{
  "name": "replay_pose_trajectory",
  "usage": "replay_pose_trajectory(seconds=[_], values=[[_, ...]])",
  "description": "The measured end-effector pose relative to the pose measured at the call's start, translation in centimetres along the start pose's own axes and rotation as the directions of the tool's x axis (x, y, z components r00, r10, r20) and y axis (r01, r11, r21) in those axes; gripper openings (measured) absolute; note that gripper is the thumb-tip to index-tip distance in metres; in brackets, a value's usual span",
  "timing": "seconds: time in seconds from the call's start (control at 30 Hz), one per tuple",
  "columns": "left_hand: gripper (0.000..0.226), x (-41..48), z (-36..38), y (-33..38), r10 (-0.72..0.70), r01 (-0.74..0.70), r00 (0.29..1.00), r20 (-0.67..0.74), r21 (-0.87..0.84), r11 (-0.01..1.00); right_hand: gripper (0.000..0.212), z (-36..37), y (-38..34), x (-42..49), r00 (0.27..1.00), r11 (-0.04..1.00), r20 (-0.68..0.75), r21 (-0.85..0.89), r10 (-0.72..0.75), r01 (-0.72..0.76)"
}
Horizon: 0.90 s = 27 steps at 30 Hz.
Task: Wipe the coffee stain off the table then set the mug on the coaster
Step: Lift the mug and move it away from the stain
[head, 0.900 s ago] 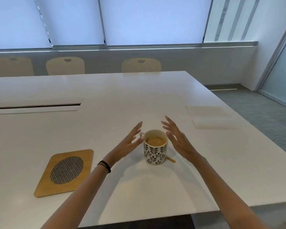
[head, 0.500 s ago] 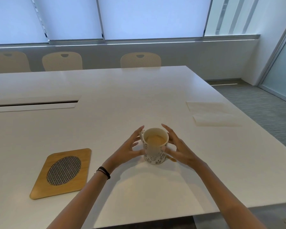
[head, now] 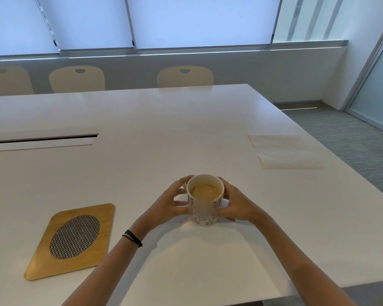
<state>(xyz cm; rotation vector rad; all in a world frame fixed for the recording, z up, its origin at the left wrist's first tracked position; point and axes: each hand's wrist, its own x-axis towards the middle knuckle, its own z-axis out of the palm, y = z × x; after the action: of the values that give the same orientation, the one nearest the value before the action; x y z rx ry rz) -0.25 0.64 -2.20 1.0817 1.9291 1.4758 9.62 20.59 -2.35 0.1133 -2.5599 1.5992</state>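
**Both hands wrapped on mug, coaster empty**

I see the mug [head: 205,200] near the front-centre of the white table [head: 164,133], upright, full of light brown coffee. Left hand [head: 164,205] is curled around its left side, right hand [head: 238,206] around its right side; fingers of both are pressed against the mug wall, thumbs toward me. I can't tell if the base is touching the table or just off it.

A small brown smear, the coffee stain [head: 230,219], peeks out at the mug's right base, mostly under the right hand.

Wooden coaster [head: 71,240] with a woven oval inset lies flat to the left of the mug, well apart, nothing on it.

Two white napkins [head: 276,141] lie far right, near the table edge, one just beyond the other.

Dark band [head: 132,238] on the left wrist. Three chairs [head: 185,76] at the far side.
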Motion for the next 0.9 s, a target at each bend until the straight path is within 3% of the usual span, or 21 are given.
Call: replay_pose_trajectory(seconds=[0.63,0.9], values=[[0.071,3.9,-1.3,1.9,0.096,-0.096,0.995,-0.004,-0.012,0.995,0.073,-3.8,-0.7,3.2,0.996,0.996,-0.014,0.008,-0.085,0.085],[0.069,8.2,-1.8,2.7,0.116,-0.115,0.993,0.026,-0.033,0.993,0.070,-6.8,-0.4,5.7,0.999,0.999,-0.025,-0.006,-0.036,0.036]])
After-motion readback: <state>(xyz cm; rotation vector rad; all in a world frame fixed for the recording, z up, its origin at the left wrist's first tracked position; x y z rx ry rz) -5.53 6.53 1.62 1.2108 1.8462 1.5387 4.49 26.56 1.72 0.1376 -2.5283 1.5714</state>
